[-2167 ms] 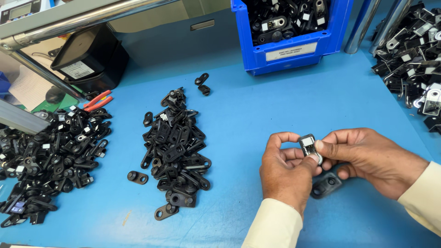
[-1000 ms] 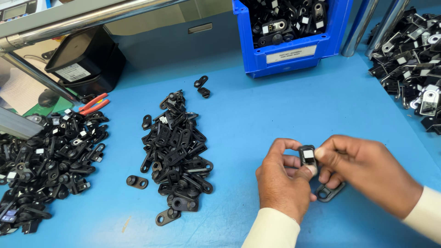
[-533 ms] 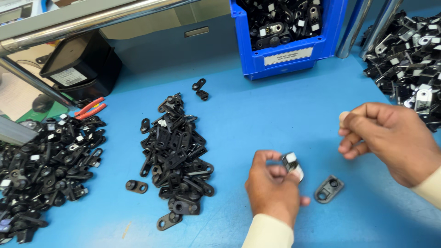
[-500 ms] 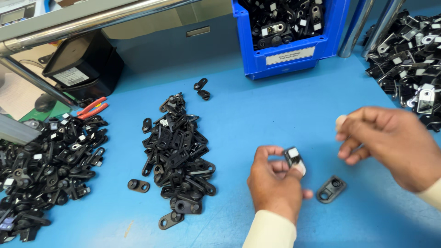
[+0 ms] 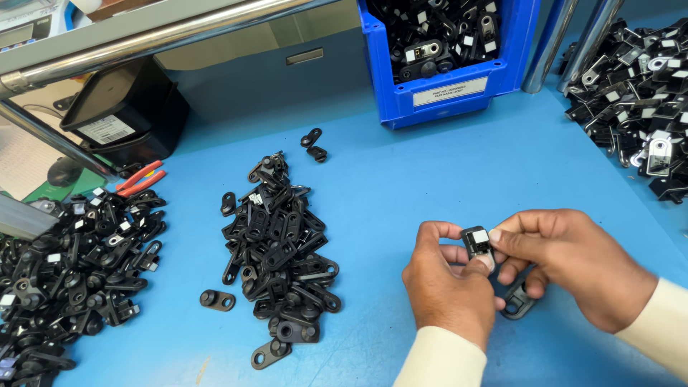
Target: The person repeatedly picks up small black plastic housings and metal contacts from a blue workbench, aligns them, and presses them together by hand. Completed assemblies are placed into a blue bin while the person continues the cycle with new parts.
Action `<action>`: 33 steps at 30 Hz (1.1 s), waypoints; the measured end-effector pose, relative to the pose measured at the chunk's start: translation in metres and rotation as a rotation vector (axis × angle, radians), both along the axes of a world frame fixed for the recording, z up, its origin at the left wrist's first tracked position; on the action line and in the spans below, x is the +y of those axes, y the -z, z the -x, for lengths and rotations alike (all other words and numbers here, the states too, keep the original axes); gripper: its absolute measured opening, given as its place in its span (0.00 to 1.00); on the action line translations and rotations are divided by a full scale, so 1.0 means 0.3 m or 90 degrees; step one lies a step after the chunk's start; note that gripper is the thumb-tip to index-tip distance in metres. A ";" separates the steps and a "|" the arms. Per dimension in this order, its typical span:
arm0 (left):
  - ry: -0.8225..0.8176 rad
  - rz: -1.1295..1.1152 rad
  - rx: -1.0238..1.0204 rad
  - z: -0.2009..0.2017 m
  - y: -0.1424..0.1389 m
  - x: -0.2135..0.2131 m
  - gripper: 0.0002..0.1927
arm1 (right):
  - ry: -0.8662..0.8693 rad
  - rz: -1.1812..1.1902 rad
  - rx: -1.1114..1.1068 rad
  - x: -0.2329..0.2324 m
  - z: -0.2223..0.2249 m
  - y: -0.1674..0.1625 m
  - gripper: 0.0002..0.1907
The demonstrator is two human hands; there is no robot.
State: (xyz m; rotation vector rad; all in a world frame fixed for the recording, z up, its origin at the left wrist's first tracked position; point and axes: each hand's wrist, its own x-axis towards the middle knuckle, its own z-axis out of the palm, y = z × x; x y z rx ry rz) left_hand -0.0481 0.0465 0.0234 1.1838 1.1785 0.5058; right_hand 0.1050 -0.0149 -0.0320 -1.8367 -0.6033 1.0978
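Bright, even overhead light; sharp, soft shadows.

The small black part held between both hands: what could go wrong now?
The part is pinched only by fingertips of the left hand and right hand, so it might slip. It could then fall onto the flat piece below, or get lost in the middle pile.

Counts on the blue bench

There were two hands [image 5: 448, 290] [image 5: 573, 261]; one blue bin [image 5: 459, 89] far; three heaps of black parts [image 5: 279, 236] [image 5: 64, 265] [image 5: 638, 79], too many to count; one black box [image 5: 125, 107] far left; one pair of red-handled pliers [image 5: 140, 178].
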 end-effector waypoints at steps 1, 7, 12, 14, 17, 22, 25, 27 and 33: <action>0.001 0.006 0.012 -0.001 -0.005 0.001 0.15 | 0.014 0.006 -0.102 -0.006 0.034 0.006 0.10; -0.017 0.051 -0.031 0.025 0.009 0.011 0.22 | -0.116 -0.201 -0.585 -0.052 0.099 -0.011 0.10; -0.033 0.050 -0.161 0.029 0.034 0.038 0.19 | 0.015 -0.012 0.017 -0.037 0.032 -0.012 0.11; -0.005 0.063 -0.171 0.031 0.034 0.050 0.19 | 0.023 0.007 0.117 -0.031 0.023 0.003 0.14; 0.021 0.045 -0.127 0.032 0.023 0.057 0.19 | 0.032 -0.024 0.207 -0.030 0.015 0.023 0.13; 0.005 0.022 -0.063 0.012 0.001 0.046 0.18 | 0.181 -0.062 0.347 -0.021 0.049 0.047 0.11; -0.004 0.060 -0.076 0.017 -0.008 0.049 0.17 | 0.224 -0.078 0.251 -0.026 0.099 0.028 0.12; -0.013 0.052 -0.051 0.012 -0.019 0.041 0.15 | 0.210 -0.083 0.012 -0.032 0.139 0.002 0.10; -0.071 0.136 -0.091 0.026 -0.044 0.037 0.13 | -0.036 -0.190 -0.649 -0.055 0.191 -0.071 0.10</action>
